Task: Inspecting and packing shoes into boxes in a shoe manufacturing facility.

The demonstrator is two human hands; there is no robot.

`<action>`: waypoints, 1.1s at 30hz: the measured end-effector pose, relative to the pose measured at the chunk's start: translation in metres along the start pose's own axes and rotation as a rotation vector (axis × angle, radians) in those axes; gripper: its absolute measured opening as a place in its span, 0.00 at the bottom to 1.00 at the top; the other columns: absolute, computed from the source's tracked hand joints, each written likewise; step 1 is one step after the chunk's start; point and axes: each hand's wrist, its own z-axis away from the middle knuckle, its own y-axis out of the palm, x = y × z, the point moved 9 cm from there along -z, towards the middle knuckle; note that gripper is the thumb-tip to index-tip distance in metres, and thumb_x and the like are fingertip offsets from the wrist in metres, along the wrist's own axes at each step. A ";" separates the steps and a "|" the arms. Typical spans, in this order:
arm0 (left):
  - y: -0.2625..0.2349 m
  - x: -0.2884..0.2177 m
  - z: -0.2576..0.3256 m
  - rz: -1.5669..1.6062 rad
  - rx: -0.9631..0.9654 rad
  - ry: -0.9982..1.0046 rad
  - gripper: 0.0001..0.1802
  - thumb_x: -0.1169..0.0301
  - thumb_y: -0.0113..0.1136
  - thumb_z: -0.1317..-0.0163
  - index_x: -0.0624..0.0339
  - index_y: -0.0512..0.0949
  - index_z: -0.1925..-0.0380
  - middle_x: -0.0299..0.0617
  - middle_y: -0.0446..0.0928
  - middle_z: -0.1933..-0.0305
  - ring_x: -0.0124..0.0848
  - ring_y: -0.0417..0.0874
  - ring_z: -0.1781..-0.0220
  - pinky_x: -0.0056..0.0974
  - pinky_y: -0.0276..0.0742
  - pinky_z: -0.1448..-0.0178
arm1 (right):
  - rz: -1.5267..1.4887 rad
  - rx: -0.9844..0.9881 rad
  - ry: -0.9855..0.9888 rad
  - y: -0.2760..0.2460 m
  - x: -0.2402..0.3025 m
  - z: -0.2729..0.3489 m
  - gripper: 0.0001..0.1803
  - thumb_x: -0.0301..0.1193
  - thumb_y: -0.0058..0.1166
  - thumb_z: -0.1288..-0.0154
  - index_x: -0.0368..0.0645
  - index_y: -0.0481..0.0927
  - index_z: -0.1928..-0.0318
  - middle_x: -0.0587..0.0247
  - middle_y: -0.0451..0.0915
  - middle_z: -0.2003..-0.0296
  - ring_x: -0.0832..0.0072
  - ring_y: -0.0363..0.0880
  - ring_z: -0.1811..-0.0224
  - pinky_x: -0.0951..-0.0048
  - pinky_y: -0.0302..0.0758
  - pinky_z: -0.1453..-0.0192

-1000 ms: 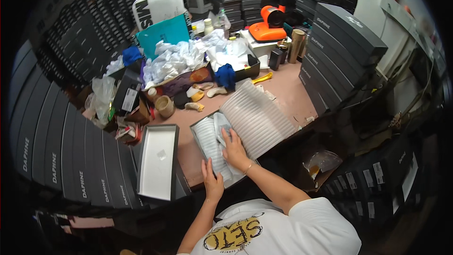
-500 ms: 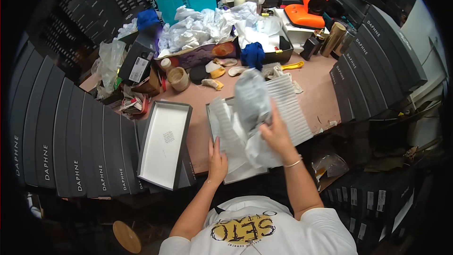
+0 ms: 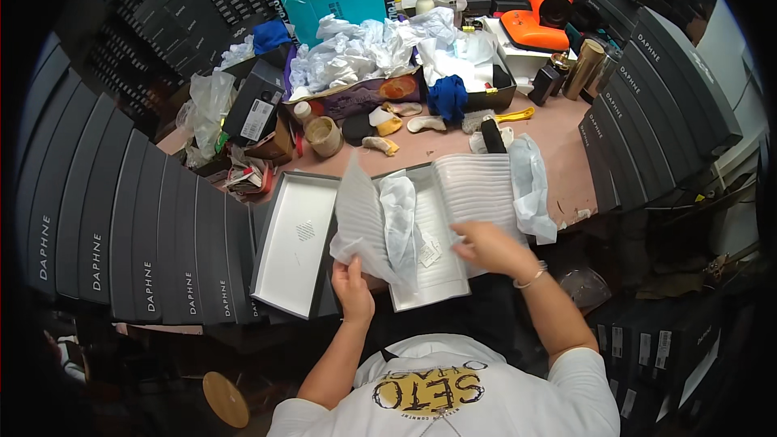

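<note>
An open grey shoe box lies before me, with ribbed white foam sheet spread out over both its sides. The foam's left flap is raised, and my left hand pinches its lower edge. Inside the box, along the left, rests a long bundle wrapped in white tissue paper; its contents are hidden. Beside it is a small white printed slip. Over the box's right edge, my right hand is empty with fingers apart, close to the right foam flap. A second paper-wrapped bundle lies right of that flap.
A box lid lies inside up on the left. Stacked dark shoe boxes flank me left and right. Behind are a carton of crumpled paper, a jar, a yellow-handled brush and an orange device.
My right hand has let go of a wrapped bundle, which now lies right of the foam. My left hand has lifted the left foam flap, showing the other bundle. The view has shifted slightly.
</note>
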 end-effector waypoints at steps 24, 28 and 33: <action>-0.071 -0.058 -0.006 -0.177 -0.187 0.030 0.13 0.67 0.54 0.30 0.65 0.76 0.53 0.38 0.76 0.58 0.25 0.76 0.57 0.29 0.72 0.53 | 0.018 -0.624 -0.236 0.067 0.030 -0.056 0.46 0.40 0.59 0.50 0.32 0.57 0.33 0.39 0.74 0.50 0.47 0.72 0.48 0.50 0.70 0.44; -0.046 -0.096 0.033 -0.460 -0.188 0.324 0.21 0.75 0.55 0.34 0.70 0.68 0.43 0.49 0.71 0.43 0.36 0.71 0.42 0.37 0.69 0.40 | 0.396 -0.322 -0.073 0.106 0.034 -0.073 0.43 0.42 0.60 0.48 0.43 0.61 0.32 0.48 0.75 0.56 0.55 0.74 0.51 0.54 0.71 0.49; 0.109 -0.133 0.118 -0.619 0.892 0.478 0.24 0.77 0.53 0.37 0.69 0.68 0.40 0.62 0.61 0.32 0.47 0.63 0.29 0.43 0.60 0.29 | 0.489 -0.377 -0.153 0.117 0.035 -0.073 0.41 0.44 0.61 0.45 0.45 0.62 0.32 0.54 0.75 0.59 0.57 0.73 0.56 0.56 0.70 0.55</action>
